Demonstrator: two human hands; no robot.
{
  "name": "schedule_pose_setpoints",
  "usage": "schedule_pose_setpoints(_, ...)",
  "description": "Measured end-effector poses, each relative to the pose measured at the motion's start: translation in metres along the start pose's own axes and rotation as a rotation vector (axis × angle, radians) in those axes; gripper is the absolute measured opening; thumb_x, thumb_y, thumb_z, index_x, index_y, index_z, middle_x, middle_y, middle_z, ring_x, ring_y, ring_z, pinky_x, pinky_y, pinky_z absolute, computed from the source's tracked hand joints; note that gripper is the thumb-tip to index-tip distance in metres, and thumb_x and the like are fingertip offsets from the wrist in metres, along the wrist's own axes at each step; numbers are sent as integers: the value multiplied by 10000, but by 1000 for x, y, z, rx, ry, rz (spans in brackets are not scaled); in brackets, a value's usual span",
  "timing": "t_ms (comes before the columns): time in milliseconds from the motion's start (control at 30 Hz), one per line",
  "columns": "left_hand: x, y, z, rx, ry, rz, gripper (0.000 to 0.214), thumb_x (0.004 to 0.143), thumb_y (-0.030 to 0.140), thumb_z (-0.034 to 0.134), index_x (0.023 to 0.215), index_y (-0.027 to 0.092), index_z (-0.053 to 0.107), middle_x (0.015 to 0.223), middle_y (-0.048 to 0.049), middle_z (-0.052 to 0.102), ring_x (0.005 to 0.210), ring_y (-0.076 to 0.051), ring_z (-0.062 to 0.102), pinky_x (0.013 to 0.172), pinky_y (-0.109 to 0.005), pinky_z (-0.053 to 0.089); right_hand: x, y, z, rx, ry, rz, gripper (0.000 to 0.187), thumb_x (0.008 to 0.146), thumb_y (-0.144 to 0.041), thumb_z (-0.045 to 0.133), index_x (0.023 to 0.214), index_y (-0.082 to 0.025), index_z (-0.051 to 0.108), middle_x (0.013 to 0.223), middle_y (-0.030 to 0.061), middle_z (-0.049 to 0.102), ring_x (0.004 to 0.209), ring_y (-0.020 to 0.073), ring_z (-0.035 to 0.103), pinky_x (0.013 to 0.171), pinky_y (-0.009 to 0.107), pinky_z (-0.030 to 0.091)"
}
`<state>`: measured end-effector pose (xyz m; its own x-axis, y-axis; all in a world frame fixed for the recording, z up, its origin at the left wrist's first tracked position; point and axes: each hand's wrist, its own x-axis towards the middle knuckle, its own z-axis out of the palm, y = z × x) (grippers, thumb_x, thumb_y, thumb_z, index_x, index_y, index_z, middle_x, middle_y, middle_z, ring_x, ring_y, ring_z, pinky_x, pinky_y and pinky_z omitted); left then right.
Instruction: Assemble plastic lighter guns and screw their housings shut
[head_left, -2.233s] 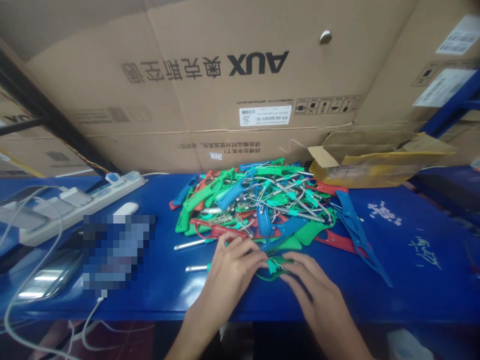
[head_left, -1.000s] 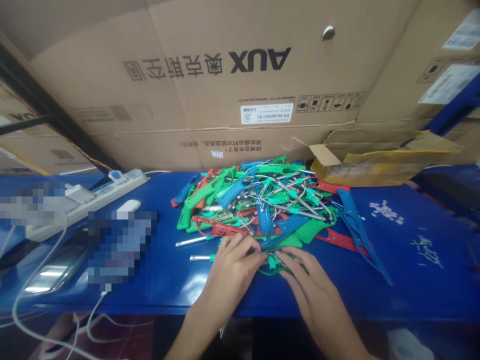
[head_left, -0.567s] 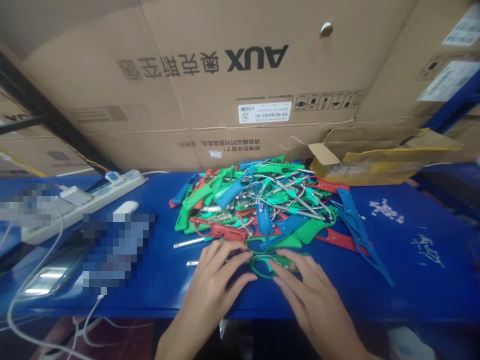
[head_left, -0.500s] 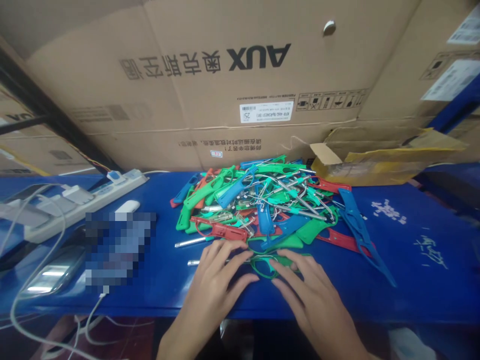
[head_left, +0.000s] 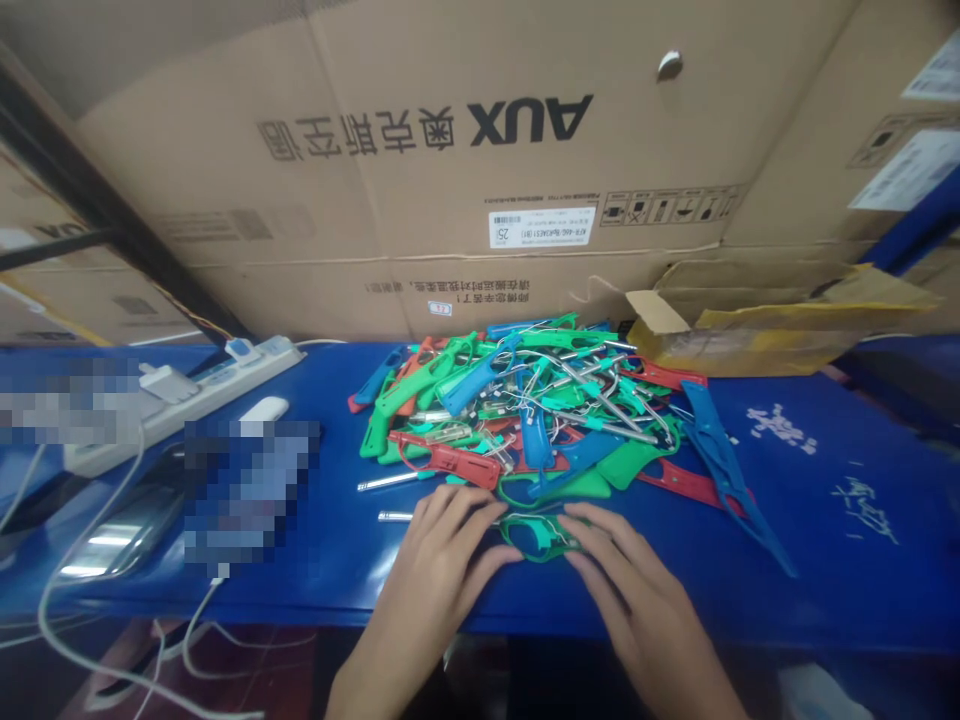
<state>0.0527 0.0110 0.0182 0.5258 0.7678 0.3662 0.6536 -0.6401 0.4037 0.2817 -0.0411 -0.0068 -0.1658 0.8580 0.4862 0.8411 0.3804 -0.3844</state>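
Note:
A heap of green, blue and red plastic handles and metal rods (head_left: 540, 410) lies on the blue table (head_left: 810, 540). Just in front of the heap lies a green plastic piece with a loop (head_left: 541, 534). My left hand (head_left: 442, 560) lies with its fingers spread on the table, fingertips at the left end of that green piece. My right hand (head_left: 626, 580) rests with fingers stretched out, its fingertips touching the piece's right side. A metal rod (head_left: 395, 516) pokes out from under my left fingers.
Large cardboard boxes (head_left: 465, 170) form a wall behind the table. A torn open box (head_left: 757, 325) lies at the back right. A power strip (head_left: 187, 395), a white mouse (head_left: 262, 408), a phone (head_left: 120, 535) and cables (head_left: 97, 640) sit at the left.
A second ago both hands pinched the green piece together. Since then the fingers have spread out flat, with the piece lying on the table between the fingertips.

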Motion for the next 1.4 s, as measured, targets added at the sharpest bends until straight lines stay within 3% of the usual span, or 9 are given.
schedule_pose_setpoints(167,0,1,-1,-10,-20,-7,300,1006,309,627,1296,229,619,1219,-75,646,1105,-272,579,927,-454,496,-1,0,3,-125,-4,-66,310,1090,-397,407,1314,-306,601,1284,9,720,1081,248,722,922,473,561)
schedule_pose_setpoints(367,0,2,-1,-64,-34,34,264,1005,245,636,1269,246,637,1213,-56,650,1089,-244,579,921,-414,475,3,-2,4,-175,22,-103,334,1096,-410,374,1254,-283,639,1228,16,748,1005,247,728,823,423,547)
schedule_pose_setpoints(600,2,3,-2,-18,109,132,168,994,155,642,1137,218,703,1086,-36,694,1006,-227,592,967,-455,393,3,-2,5,-162,21,-63,353,1089,-460,385,1200,-282,669,1225,19,743,999,235,713,841,410,516)
schedule_pose_setpoints(833,1,3,0,-49,77,108,192,980,149,658,1162,202,690,1089,-40,699,1018,-227,582,1008,-460,380,3,-1,6,-182,40,-91,350,1096,-418,379,1179,-274,687,1225,25,746,983,227,716,846,406,496)
schedule_pose_setpoints(1067,4,4,-2,-53,69,112,148,990,165,646,1124,201,697,1049,-37,697,975,-220,594,945,-429,435,6,0,5,-186,18,-110,358,1102,-393,362,1153,-273,696,1201,5,754,932,212,710,838,398,482)
schedule_pose_setpoints(1400,2,0,1,-76,-12,123,150,1027,194,589,1155,221,662,1159,-12,736,1091,-230,620,1048,-474,449,14,-7,0,-174,9,-139,378,1106,-382,357,1062,-243,705,1305,-15,731,906,197,671,762,367,508)
